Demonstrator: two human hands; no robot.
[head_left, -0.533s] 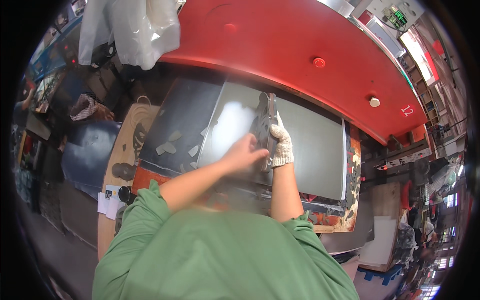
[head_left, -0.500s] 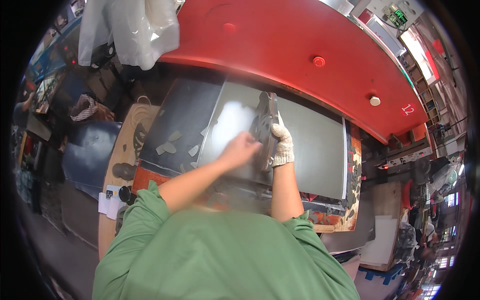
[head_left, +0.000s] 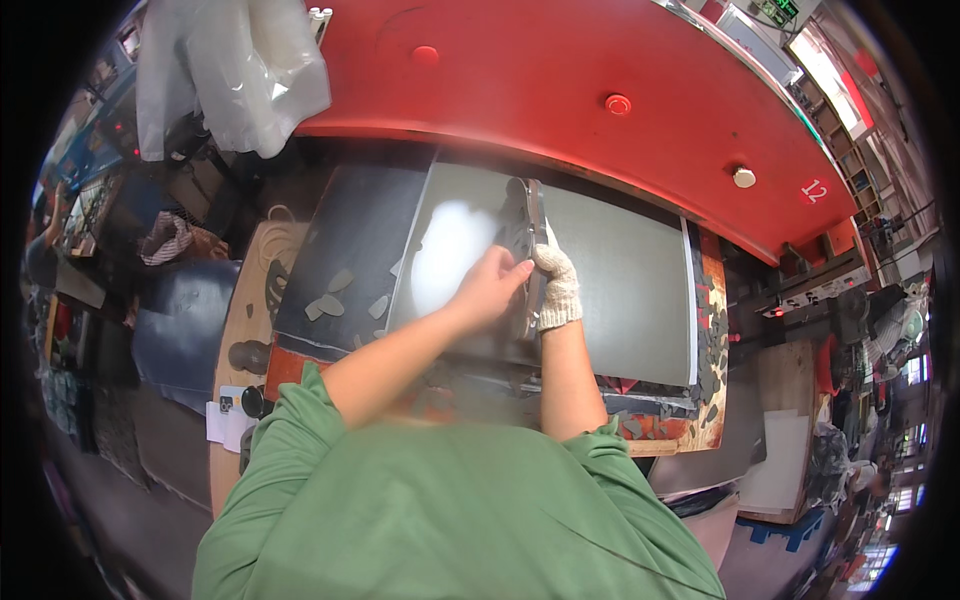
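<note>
A dark, narrow cutting die (head_left: 532,215) with a metal rim stands on edge, tilted up over the grey sheet (head_left: 620,285). My right hand (head_left: 557,278), in a cream knitted glove, grips it from the right side; its fingertips are partly hidden behind the rim. From the left, my bare left hand (head_left: 490,285) is closed against the die, thumb on its edge and fingers curled at its face. Whether a small piece sits between those fingers cannot be made out. On the dark sheet (head_left: 365,220) to the left lie several loose grey cut pieces (head_left: 330,305).
A red machine beam (head_left: 500,75) with round knobs spans the far side. Clear plastic bags (head_left: 250,75) hang at far left. A wooden side board (head_left: 235,325) carries a phone (head_left: 232,395) and dark shapes. Scraps (head_left: 708,350) cover the table's right edge.
My left hand has shifted slightly up and right, its thumb now on the die's edge. The die turned more edge-on. The whole view has shifted a little.
</note>
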